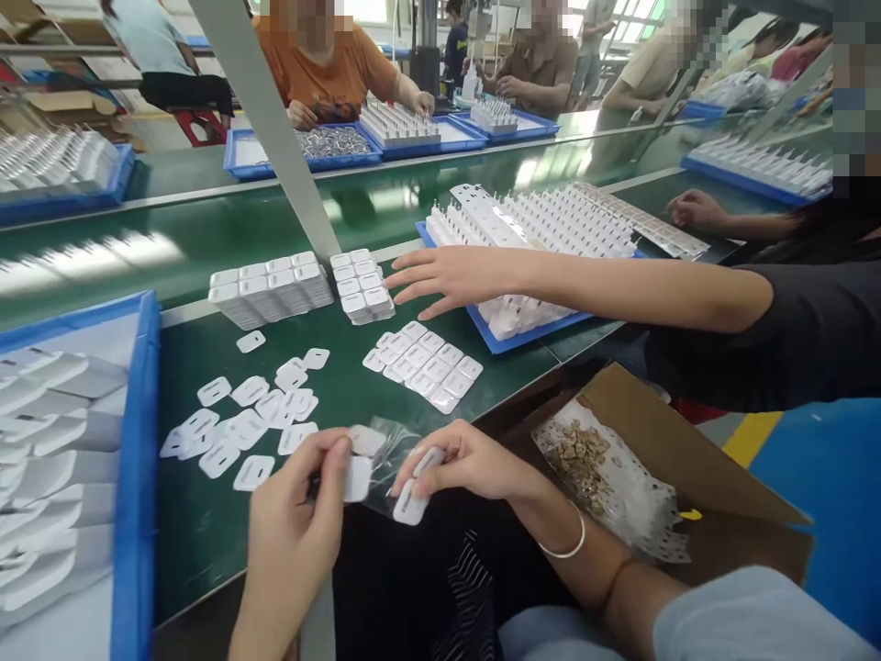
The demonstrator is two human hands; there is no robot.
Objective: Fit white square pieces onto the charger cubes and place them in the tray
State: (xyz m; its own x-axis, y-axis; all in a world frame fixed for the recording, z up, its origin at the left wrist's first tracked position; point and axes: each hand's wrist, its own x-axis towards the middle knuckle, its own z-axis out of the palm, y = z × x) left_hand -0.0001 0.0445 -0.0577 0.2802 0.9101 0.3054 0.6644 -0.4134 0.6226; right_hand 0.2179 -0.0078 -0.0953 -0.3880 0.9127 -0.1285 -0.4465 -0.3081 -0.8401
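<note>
At the near edge of the green table [206, 542] the person's left hand [293, 532] has its fingers curled, thumb and fingertips pinching a small white plastic cover [358, 479]. Just right of it the right hand [461, 464] grips a second white cover [411, 503], fingers closed around it, with a clear plastic bag [385, 450] bunched between the two hands. A thin bangle [568, 548] sits on the right wrist. To the right, below the table edge, a cardboard box [688, 477] holds a bag of small brownish parts [582, 459].

Left of the hands, loose white covers [240, 422] lie scattered on the table, and a blue tray [138, 459] of white pieces stands at the near left. A little farther, a neat patch of covers [423, 363] lies flat. Beyond that stand two blocks of white charger housings [272, 286], side by side.

A co-worker's open hand [447, 275] reaches in from the right, fingers spread, above the table near the housings. Behind it sits a blue tray of pronged white parts [537, 220]. Across the far conveyor belt [172, 229], other people sit at more blue trays [330, 147].
</note>
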